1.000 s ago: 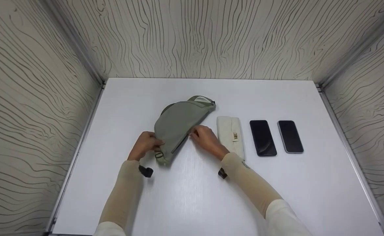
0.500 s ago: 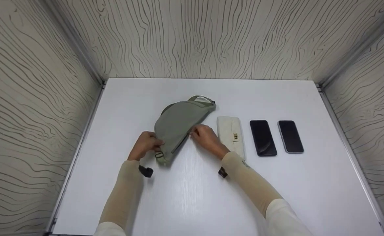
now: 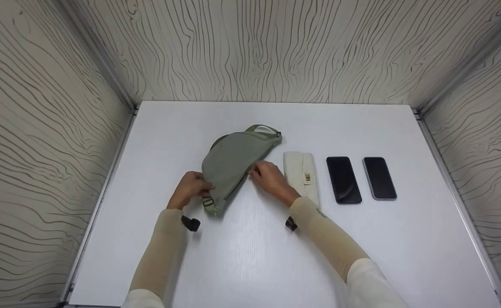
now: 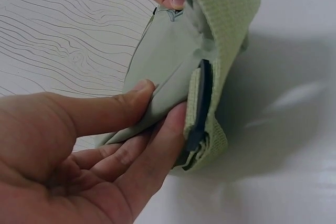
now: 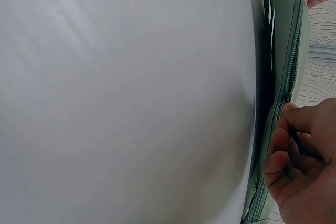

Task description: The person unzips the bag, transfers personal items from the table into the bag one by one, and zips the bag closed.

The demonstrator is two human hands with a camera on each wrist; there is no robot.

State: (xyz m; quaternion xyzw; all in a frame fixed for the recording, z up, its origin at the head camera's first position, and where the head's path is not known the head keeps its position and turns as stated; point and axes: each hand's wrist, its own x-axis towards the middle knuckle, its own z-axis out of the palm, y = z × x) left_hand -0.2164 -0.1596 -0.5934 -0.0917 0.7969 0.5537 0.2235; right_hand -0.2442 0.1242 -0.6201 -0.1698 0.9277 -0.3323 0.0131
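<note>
A sage-green belt bag [image 3: 233,156] lies slantwise on the white table. My left hand [image 3: 191,188] pinches its lower left end between thumb and fingers. Beside those fingers, in the left wrist view, are the webbing strap [image 4: 233,9] and a dark slider buckle [image 4: 201,95]. My right hand [image 3: 269,177] is at the bag's lower right edge, its thumb and forefinger pinching the zipper pull [image 5: 287,98]. The zipper [image 5: 297,35] runs along that edge; in the right wrist view its teeth show on both sides of the hand. The pull is mostly hidden by the fingertips.
Right of the bag lies a cream wallet [image 3: 296,169] with a metal clasp, partly under my right wrist. Two dark smartphones, a larger phone [image 3: 343,179] and a smaller phone [image 3: 380,178], lie farther right. Patterned panels [image 3: 250,51] enclose the table's back and sides.
My right hand has shifted slightly up and to the right along the bag's zipped edge, still pinching. The left hand and the bag stay in place.
</note>
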